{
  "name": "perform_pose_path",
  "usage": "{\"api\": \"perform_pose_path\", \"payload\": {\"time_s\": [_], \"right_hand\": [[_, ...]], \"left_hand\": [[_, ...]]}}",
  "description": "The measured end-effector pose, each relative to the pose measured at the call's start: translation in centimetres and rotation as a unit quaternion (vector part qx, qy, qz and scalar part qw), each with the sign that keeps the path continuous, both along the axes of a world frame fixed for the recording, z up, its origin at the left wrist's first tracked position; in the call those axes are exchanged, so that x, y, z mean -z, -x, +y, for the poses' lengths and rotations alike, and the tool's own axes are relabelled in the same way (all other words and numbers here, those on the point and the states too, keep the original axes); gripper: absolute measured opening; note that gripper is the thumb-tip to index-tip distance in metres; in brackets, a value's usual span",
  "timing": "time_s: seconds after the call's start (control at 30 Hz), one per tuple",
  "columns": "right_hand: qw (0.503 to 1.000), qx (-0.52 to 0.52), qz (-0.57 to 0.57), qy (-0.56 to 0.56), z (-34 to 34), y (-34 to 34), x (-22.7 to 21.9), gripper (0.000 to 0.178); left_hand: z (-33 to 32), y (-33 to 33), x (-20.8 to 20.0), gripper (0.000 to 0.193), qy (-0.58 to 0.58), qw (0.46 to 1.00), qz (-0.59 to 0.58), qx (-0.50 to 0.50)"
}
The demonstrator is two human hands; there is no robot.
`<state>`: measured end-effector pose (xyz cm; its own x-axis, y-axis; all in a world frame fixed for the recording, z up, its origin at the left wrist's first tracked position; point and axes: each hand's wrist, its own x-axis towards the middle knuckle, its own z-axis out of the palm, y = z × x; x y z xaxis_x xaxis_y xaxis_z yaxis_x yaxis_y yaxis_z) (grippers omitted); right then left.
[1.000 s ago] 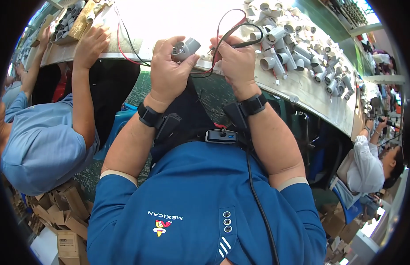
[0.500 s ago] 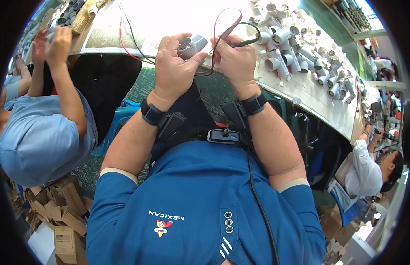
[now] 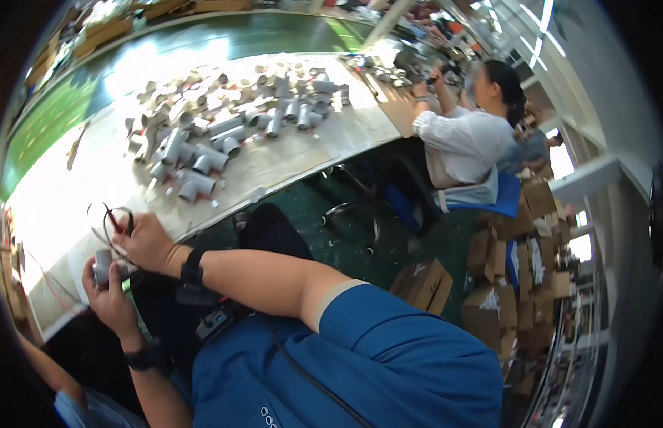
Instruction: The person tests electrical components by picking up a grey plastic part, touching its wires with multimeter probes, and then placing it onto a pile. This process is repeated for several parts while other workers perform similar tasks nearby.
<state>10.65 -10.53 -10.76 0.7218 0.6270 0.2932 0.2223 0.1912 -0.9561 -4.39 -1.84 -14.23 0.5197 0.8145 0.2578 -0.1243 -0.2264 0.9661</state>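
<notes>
My left hand point(image 3: 116, 303) is closed around a short grey plastic tube piece point(image 3: 102, 264), held upright just over the near edge of the worktable. Beside it, slightly farther away, my right hand point(image 3: 147, 245) pinches red and black wire leads point(image 3: 129, 224), which loop up above the fingers. The two hands are close together. The wire tips are too blurred to show whether they touch the tube piece. Many similar grey tube pieces point(image 3: 274, 123) lie heaped on the table beyond my right hand.
The pale worktable point(image 3: 317, 151) runs away to the right. A person in a white top point(image 3: 463, 146) sits at its far end on a blue chair point(image 3: 506, 198). Cardboard boxes point(image 3: 421, 285) stand on the floor at the right. Another person's arm point(image 3: 52, 367) shows at lower left.
The view has swung to the right, so my hands and the heap now appear farther left. Both hands keep hold of the tube piece and the leads.
</notes>
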Motion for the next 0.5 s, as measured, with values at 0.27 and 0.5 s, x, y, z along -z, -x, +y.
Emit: {"api": "perform_pose_path", "payload": {"time_s": [0.27, 0.5], "right_hand": [[0.999, 0.027, -0.027, 0.035, -0.68, -0.73, -0.24, 0.016], [0.999, 0.018, -0.041, 0.028, -0.28, -0.72, 0.07, 0.016]], "left_hand": [[-0.05, -0.71, -0.26, 0.043, 0.042, 0.999, 0.024, 0.01], [0.39, -0.46, 0.27, 0.043, 0.016, 1.0, 0.022, -0.01]]}}
